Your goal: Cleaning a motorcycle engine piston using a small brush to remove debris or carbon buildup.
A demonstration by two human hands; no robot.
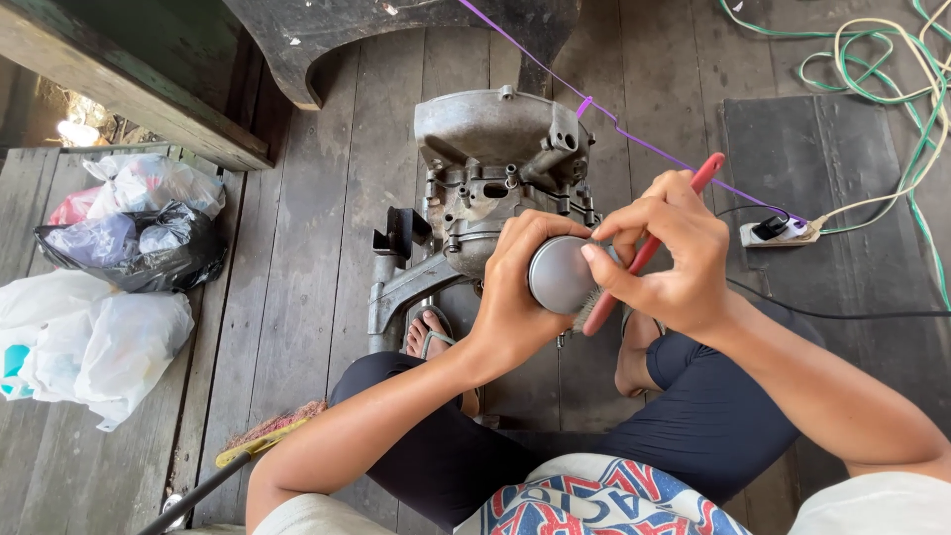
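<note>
A seated person is brushing a round metal part over an engine casing on a plank floor.

The worn grey wooden plank floor (pixel 297 258) is carrying a grey cast-metal engine casing (pixel 495 168) between the person's feet, likely set close for easy reach. Crumpled white and black plastic bags (pixel 109 287) are lying by the floor's left edge; a white power strip (pixel 783 233) is sitting toward the right edge. The left hand (pixel 515 297) is gripping a smooth grey metal cylinder (pixel 560 274), flat end up, steadying it. The right hand (pixel 674 258) is pinching a red-handled brush (pixel 649 248), bristles pressing against the cylinder's edge.
</note>
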